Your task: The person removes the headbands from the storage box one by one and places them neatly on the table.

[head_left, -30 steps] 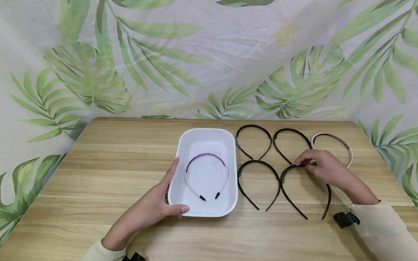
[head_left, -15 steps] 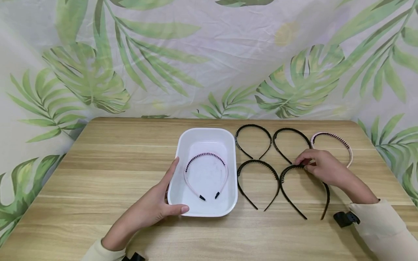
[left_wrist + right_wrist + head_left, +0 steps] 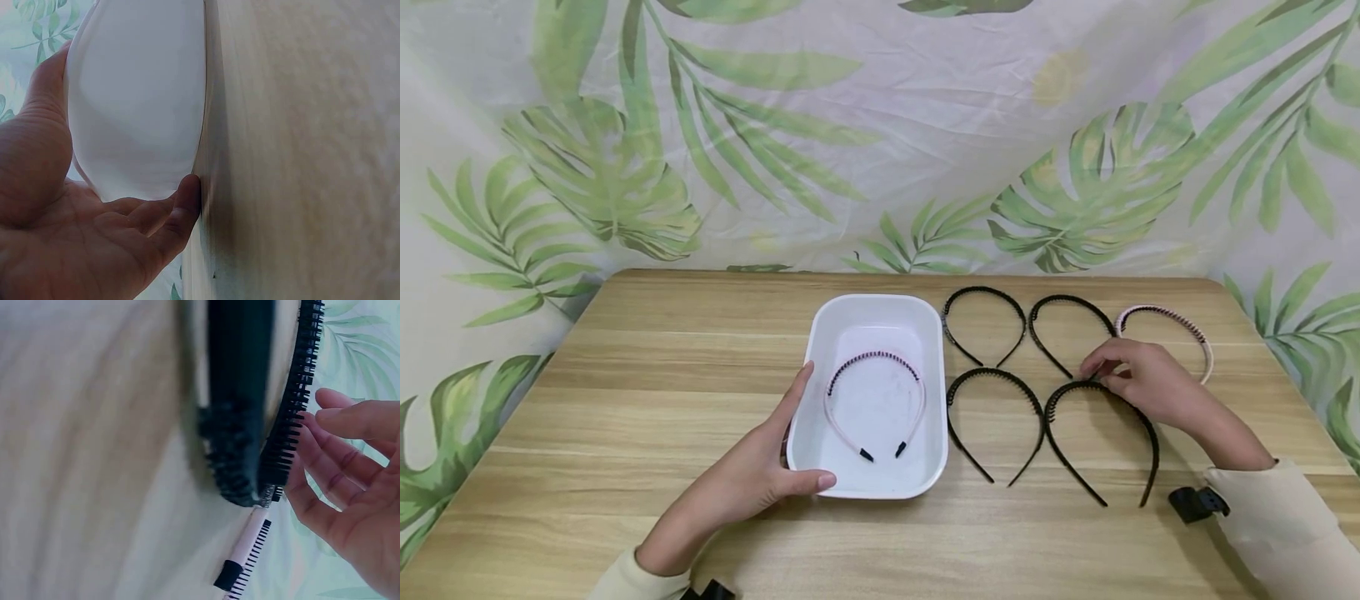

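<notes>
My left hand [image 3: 767,467] holds the white tray [image 3: 802,417] by its left side, thumb over the near rim and fingers along the outer wall. Inside the tray lies a pink headband [image 3: 829,421] with dark teeth and black tips. On the right, my right hand [image 3: 1150,383] is at the crown of the nearest black headband [image 3: 1156,442], which lies flat with its ends toward me. The right wrist view has the fingers [image 3: 334,465] loosely bent right beside the toothed black band [image 3: 300,394], the thumb held away from it.
Right of the tray lie a black headband [image 3: 955,425] in the near row, and two black headbands [image 3: 976,289] [image 3: 1060,297] plus a pink one [image 3: 1207,350] in the far row. A leaf-print cloth [image 3: 925,125] hangs behind the wooden table [image 3: 647,375].
Almost nothing differs. The right fingertips sit slightly farther from the near black headband's crown; the left hand and the tray hold their places.
</notes>
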Motion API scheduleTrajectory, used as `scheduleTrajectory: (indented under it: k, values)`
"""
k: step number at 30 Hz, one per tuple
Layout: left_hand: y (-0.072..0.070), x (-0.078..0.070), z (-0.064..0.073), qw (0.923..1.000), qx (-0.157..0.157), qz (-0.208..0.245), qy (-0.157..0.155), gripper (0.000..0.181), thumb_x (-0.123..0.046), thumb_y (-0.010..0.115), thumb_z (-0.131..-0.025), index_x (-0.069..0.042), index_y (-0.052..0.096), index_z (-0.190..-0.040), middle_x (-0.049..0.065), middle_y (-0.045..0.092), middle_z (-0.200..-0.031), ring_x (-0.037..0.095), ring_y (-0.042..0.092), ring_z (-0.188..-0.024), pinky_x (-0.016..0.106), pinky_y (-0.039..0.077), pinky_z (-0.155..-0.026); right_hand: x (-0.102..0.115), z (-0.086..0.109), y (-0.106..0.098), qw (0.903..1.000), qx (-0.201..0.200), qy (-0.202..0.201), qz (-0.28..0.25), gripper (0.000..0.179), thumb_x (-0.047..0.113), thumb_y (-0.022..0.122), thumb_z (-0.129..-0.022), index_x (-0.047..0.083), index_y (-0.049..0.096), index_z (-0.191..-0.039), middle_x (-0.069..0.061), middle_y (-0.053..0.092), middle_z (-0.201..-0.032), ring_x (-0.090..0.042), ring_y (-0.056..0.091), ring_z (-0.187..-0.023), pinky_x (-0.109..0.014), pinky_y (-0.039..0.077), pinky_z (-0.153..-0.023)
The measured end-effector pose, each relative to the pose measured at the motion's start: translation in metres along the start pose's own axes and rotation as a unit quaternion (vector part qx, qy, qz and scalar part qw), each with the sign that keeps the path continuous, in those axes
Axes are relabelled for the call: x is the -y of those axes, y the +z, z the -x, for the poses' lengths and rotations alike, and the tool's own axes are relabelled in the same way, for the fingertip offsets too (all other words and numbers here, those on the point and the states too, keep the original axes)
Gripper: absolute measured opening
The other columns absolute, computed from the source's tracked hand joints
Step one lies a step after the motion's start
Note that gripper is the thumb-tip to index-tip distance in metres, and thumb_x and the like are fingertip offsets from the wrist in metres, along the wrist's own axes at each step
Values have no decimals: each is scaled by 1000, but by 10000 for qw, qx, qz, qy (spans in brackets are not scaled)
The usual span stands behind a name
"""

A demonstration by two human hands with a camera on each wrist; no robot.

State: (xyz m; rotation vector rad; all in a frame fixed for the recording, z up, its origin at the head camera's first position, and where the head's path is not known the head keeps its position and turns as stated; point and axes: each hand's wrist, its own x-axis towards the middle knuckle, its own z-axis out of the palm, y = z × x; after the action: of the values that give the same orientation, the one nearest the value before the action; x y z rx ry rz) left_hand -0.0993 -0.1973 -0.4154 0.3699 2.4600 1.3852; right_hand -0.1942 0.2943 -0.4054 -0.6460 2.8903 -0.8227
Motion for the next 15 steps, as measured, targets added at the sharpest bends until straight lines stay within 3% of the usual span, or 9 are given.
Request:
scheduleTrajectory:
  k: [8,15]
  values:
    - [0,1,0,10000,11,28,-8,127,-38,91,-81,-36,0,-169,8,14,-176,31,39,-147,10,32,-106,13,-3,-4,9996,-252,-111,83,24,-13,72,-87,4,77,-103,-8,76,-101,-12,65,-88,-29,57,-74]
    - [0,2,0,10000,-10,1,-13,126,-38,91,-81,-36,0,-169,8,15,-176,30,40,-146,10,32,-106,37,-9,-5,9994,-235,-236,41,22,-10,70,-92,5,77,-106,-11,75,-109,-22,67,-92,-29,56,-75]
